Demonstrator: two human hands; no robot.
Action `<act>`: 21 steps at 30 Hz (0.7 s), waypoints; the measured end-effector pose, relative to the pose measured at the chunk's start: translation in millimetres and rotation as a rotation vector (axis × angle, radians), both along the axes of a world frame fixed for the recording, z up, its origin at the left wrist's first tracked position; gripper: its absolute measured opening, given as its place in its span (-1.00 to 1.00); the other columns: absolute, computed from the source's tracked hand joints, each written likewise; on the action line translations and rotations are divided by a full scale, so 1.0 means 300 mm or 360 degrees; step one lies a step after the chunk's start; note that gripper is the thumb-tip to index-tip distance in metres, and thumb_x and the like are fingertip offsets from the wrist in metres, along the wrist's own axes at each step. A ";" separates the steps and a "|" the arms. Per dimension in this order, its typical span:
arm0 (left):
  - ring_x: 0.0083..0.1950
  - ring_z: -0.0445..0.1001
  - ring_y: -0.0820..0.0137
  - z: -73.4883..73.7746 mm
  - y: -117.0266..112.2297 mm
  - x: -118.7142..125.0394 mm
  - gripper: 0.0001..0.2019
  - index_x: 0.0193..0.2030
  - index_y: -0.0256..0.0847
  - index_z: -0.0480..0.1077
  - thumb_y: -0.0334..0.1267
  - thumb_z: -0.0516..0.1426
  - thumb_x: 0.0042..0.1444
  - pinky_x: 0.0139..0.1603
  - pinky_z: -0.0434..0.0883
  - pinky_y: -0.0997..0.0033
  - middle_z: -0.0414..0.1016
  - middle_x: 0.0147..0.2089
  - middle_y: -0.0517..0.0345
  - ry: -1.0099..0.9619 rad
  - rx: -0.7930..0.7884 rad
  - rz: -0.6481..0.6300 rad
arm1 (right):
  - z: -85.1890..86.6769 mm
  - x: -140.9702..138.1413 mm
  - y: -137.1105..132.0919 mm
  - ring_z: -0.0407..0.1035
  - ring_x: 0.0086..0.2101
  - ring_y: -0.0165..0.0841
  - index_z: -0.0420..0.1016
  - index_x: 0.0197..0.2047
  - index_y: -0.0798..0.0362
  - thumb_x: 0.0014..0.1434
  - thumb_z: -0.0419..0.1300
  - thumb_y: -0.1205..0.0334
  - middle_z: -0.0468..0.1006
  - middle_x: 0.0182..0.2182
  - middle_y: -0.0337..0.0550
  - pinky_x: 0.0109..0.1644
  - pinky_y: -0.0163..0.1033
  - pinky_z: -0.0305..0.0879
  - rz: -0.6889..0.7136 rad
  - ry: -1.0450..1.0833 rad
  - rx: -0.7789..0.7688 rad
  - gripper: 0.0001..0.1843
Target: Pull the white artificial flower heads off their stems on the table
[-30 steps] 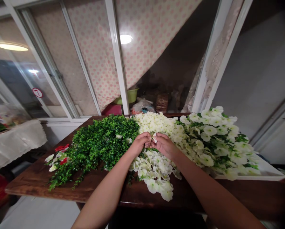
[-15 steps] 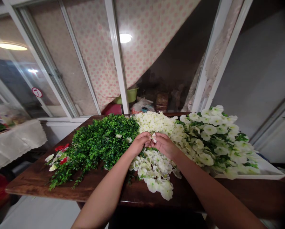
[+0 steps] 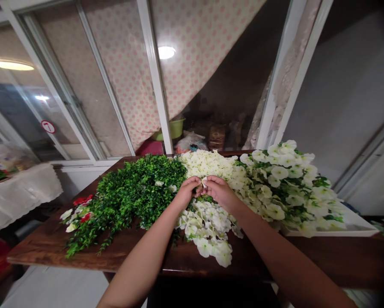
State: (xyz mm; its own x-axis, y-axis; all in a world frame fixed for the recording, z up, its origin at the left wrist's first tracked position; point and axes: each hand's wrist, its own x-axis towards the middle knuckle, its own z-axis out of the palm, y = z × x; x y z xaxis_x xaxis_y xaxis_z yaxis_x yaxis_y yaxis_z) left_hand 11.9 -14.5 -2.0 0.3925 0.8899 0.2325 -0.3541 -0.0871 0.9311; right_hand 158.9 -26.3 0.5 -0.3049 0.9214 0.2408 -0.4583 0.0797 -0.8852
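Observation:
My left hand [image 3: 187, 192] and my right hand [image 3: 219, 192] meet above the table, their fingers closed on a small white artificial petal [image 3: 204, 182]. Much of the petal is hidden by my fingers. Directly under my hands lie loose white artificial blossoms [image 3: 207, 231]. To the left spreads a heap of green artificial foliage [image 3: 140, 192], with a few red flowers [image 3: 82, 205] at its far end. Small cream-white flowers [image 3: 207, 164] are piled beyond my hands. Larger white flowers with green leaves [image 3: 288, 184] lie to the right.
Everything rests on a dark wooden table [image 3: 82, 252]. The larger flowers overlap a white tray [image 3: 361, 229]. Beyond the table are a green basin [image 3: 174, 129], a plastic bag [image 3: 192, 143] and a pink box [image 3: 150, 147]. A lace-edged white cloth [image 3: 18, 188] covers a surface at left.
The whole view has shifted slightly left and up. My fingers cover a little more of the white petal, and my hands still hold it together.

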 end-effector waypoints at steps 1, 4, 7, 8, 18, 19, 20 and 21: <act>-0.60 0.26 0.51 -0.005 0.005 0.001 -0.80 -0.37 -0.23 0.29 -0.17 0.18 0.02 -0.58 0.11 0.53 0.28 -0.62 0.28 -0.0014 -0.0037 0.0039 | -0.002 -0.001 0.002 0.35 -0.49 -0.42 0.42 -0.44 0.06 0.00 0.32 0.15 0.43 -0.57 -0.28 -0.32 -0.26 0.29 -0.0067 -0.0015 -0.0008 -0.80; -0.62 0.31 0.46 -0.011 0.018 0.000 -0.75 -0.28 -0.26 0.33 -0.13 0.18 0.00 -0.62 0.15 0.51 0.44 -0.54 0.14 -0.0043 -0.0119 0.0089 | -0.012 0.007 0.017 0.26 -0.56 -0.46 0.43 -0.45 0.04 -0.04 0.34 0.15 0.36 -0.62 -0.35 -0.38 -0.29 0.25 -0.0275 0.0009 -0.0061 -0.80; -0.64 0.32 0.46 -0.008 0.023 -0.004 -0.69 -0.19 -0.29 0.34 -0.12 0.17 -0.01 -0.64 0.16 0.51 0.52 -0.48 0.02 -0.0087 -0.0122 0.0098 | -0.012 0.025 0.031 0.24 -0.58 -0.44 0.43 -0.45 0.03 -0.08 0.37 0.14 0.30 -0.66 -0.37 -0.43 -0.28 0.24 -0.0372 0.0104 -0.0129 -0.78; -0.64 0.33 0.46 -0.006 0.024 -0.006 -0.67 -0.17 -0.29 0.34 -0.12 0.17 -0.01 -0.64 0.16 0.52 0.53 -0.47 0.01 -0.0106 -0.0125 0.0116 | -0.009 0.032 0.033 0.25 -0.58 -0.42 0.43 -0.45 0.04 -0.09 0.38 0.14 0.30 -0.65 -0.36 -0.43 -0.28 0.24 -0.0384 0.0143 -0.0140 -0.77; -0.66 0.29 0.50 -0.004 0.029 -0.003 -0.65 -0.19 -0.29 0.36 -0.09 0.18 -0.06 -0.70 0.09 0.54 0.49 -0.52 0.10 -0.0095 -0.0110 0.0251 | 0.042 0.099 0.058 0.34 -0.51 -0.47 0.40 -0.42 0.03 -0.11 0.42 0.22 0.45 -0.49 -0.33 -0.32 -0.27 0.38 -0.0511 0.0625 -0.0151 -0.73; -0.66 0.28 0.50 -0.005 0.029 -0.002 -0.65 -0.20 -0.29 0.37 -0.09 0.19 -0.06 -0.70 0.09 0.54 0.48 -0.53 0.12 -0.0084 -0.0107 0.0251 | 0.049 0.109 0.066 0.34 -0.52 -0.48 0.40 -0.42 0.03 -0.11 0.42 0.23 0.46 -0.49 -0.34 -0.34 -0.29 0.38 -0.0544 0.0685 -0.0155 -0.74; -0.66 0.28 0.51 -0.005 0.029 0.000 -0.66 -0.22 -0.30 0.39 -0.08 0.19 -0.06 -0.70 0.08 0.54 0.47 -0.54 0.13 -0.0070 -0.0104 0.0248 | 0.057 0.120 0.073 0.33 -0.53 -0.51 0.39 -0.42 0.04 -0.10 0.42 0.25 0.47 -0.49 -0.34 -0.35 -0.31 0.38 -0.0579 0.0747 -0.0153 -0.74; -0.67 0.27 0.51 -0.007 0.029 0.001 -0.66 -0.23 -0.31 0.40 -0.08 0.19 -0.06 -0.70 0.07 0.54 0.46 -0.54 0.14 -0.0056 -0.0104 0.0246 | 0.068 0.131 0.081 0.33 -0.54 -0.53 0.39 -0.42 0.04 -0.08 0.41 0.27 0.48 -0.49 -0.35 -0.36 -0.34 0.37 -0.0614 0.0809 -0.0146 -0.75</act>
